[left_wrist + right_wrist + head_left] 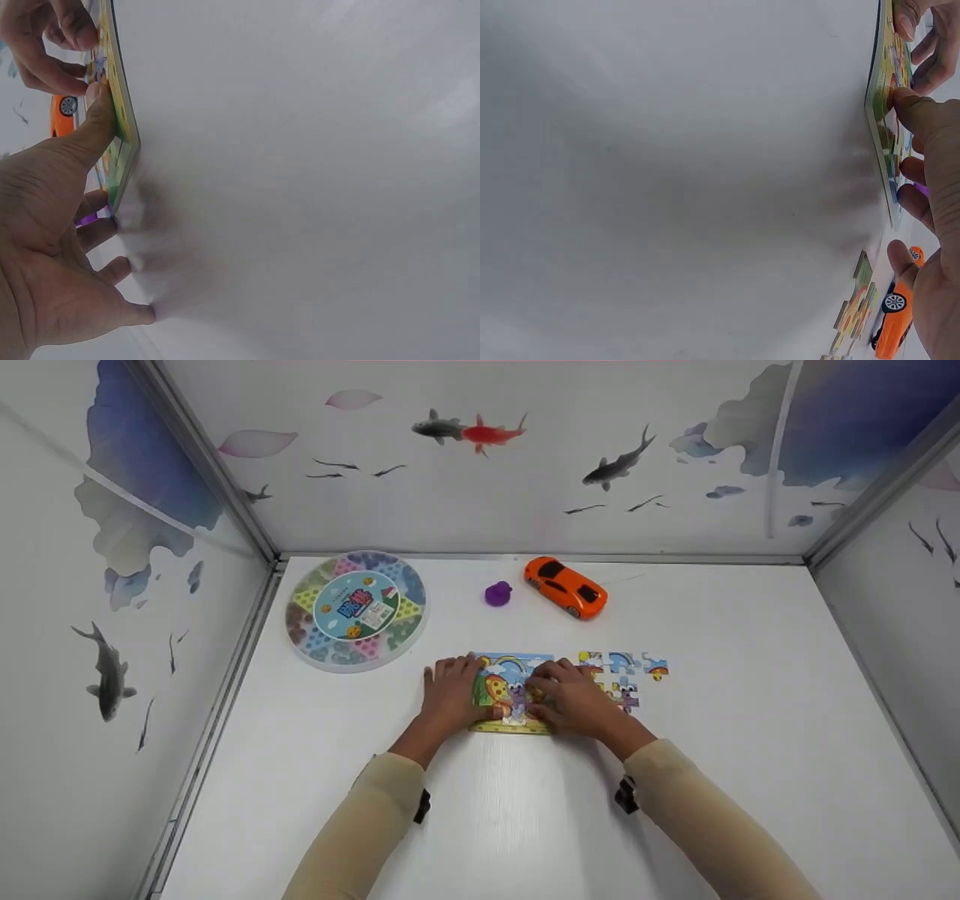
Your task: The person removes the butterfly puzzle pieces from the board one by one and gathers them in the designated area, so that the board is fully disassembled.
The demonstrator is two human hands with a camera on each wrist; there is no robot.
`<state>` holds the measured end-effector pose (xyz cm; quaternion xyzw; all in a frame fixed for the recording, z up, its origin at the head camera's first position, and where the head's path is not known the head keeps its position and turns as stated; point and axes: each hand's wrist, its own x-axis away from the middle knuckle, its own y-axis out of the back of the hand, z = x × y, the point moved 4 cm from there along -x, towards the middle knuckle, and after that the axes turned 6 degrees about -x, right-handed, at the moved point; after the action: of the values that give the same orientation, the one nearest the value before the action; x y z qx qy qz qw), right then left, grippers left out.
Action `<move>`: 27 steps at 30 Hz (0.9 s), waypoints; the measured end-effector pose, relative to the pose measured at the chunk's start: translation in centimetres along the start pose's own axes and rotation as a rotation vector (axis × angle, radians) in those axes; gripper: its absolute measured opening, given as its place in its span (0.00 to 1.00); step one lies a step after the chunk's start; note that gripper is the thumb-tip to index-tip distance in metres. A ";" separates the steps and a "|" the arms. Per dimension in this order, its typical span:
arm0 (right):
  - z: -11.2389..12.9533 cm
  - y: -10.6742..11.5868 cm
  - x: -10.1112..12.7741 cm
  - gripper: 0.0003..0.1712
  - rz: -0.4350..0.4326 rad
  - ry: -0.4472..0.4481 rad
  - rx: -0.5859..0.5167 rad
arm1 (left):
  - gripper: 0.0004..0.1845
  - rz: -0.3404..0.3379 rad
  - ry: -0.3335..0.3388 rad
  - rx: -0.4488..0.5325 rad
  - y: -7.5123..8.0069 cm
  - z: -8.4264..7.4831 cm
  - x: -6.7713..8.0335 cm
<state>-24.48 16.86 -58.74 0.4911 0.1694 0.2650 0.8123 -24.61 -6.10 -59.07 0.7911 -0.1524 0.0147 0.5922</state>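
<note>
A jigsaw puzzle [514, 666] with a bright cartoon picture lies in its flat tray in the middle of the table. My left hand [451, 697] rests at its left side, thumb on the picture and the other fingers spread along the edge and down to the table. From the right, my right hand [576, 699] reaches over the puzzle with bent fingers, fingertips and thumb touching its surface. Whether a piece is between them is hidden. Loose puzzle pieces [622, 662] lie just right of the puzzle, some partly behind the right hand; they also show in the right wrist view.
Behind the puzzle sit a purple toy duck [497, 593] and an orange toy car [565, 588]. A round board game box [411, 619] lies at the back left. White panels painted with fish [616, 465] stand around the table [495, 817] at the back and sides.
</note>
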 end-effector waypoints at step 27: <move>0.7 -0.4 -0.8 0.22 -0.010 -0.027 0.000 | 0.53 0.000 0.009 0.011 -0.1 0.0 -0.1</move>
<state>-24.62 15.75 -58.75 0.4935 0.1611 0.2543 0.8160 -24.71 -6.04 -59.22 0.7942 -0.1500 0.0191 0.5885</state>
